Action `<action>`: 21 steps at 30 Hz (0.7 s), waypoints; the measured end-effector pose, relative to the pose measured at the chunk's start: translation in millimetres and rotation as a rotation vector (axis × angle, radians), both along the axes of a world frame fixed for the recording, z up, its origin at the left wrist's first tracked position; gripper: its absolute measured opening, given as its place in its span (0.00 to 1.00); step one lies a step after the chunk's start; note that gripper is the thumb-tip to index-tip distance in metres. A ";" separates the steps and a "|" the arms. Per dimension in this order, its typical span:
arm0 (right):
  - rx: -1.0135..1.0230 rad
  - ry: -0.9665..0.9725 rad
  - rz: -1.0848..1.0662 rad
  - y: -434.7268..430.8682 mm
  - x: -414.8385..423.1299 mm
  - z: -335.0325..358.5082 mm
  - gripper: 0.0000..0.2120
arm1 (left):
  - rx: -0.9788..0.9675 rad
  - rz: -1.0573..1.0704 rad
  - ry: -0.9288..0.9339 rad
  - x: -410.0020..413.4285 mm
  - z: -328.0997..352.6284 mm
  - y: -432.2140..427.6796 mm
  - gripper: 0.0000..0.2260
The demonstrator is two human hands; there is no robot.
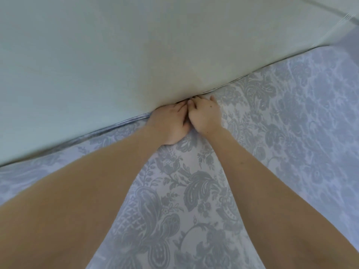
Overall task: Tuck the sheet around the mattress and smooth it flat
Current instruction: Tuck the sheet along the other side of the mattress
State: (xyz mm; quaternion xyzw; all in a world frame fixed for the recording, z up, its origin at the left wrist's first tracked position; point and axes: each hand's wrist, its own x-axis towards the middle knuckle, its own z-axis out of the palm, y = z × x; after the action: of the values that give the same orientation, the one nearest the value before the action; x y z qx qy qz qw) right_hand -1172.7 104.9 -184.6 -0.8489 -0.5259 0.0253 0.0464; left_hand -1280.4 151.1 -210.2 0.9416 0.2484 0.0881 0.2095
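A pale blue sheet (pixel 194 191) with a grey floral print covers the mattress across the lower half of the view. Its far edge runs along a plain pale wall (pixel 136 45), from lower left to upper right. My left hand (pixel 167 123) and my right hand (pixel 206 115) lie side by side at that edge, touching each other. The fingers of both hands are bent and pushed into the gap between mattress and wall, with sheet fabric under them. The fingertips are hidden in the gap. Small folds of sheet bunch along the edge to the left of my left hand.
The wall stands right against the mattress edge, leaving only a narrow gap. A wall corner or trim line (pixel 347 18) shows at the upper right. The sheet continues to the right and left of my forearms.
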 end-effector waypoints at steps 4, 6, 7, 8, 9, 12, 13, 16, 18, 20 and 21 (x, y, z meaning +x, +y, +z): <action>-0.041 0.085 0.077 0.7 -41.2 9.2 0.20 | 0.048 -0.009 -0.060 -72.2 6.8 2.8 0.29; -0.017 0.137 0.073 -0.1 -66.7 10.5 0.15 | 0.087 -0.007 -0.018 -122.1 8.9 1.0 0.29; -0.015 0.140 0.067 0.1 -78.5 9.7 0.14 | 0.087 0.011 0.016 -142.7 12.3 -0.3 0.30; -0.009 0.113 0.069 -0.4 -91.4 10.1 0.15 | 0.072 0.039 0.043 -159.4 15.1 -1.1 0.32; -0.003 0.081 0.089 -1.4 -105.4 9.5 0.17 | 0.054 0.081 0.050 -172.9 18.2 -1.9 0.32; -0.022 0.058 0.249 -5.7 -164.9 7.5 0.21 | -0.014 0.250 0.048 -209.5 22.0 -5.6 0.26; -0.039 0.085 0.298 -7.1 -188.5 5.4 0.19 | -0.038 0.321 0.066 -222.0 22.7 -7.9 0.21; -0.084 0.158 0.335 -7.6 -245.4 7.0 0.12 | -0.061 0.432 0.198 -246.1 23.8 -14.7 0.15; -0.097 0.205 0.256 -8.6 -257.6 18.7 0.12 | -0.124 0.435 0.259 -247.6 31.7 -12.8 0.15; -0.065 0.255 0.197 -18.4 -260.8 33.3 0.13 | -0.243 0.387 0.213 -255.4 44.7 -12.0 0.15; -0.015 0.282 0.189 -26.5 -264.2 40.2 0.14 | -0.276 0.363 0.179 -266.8 52.8 -13.0 0.15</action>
State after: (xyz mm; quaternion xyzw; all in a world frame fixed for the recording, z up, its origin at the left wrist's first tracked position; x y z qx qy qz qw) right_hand -1436.8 78.4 -144.4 -0.7839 -0.5916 0.1527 0.1107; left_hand -1547.2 138.1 -157.4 0.8482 0.4406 0.0058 0.2940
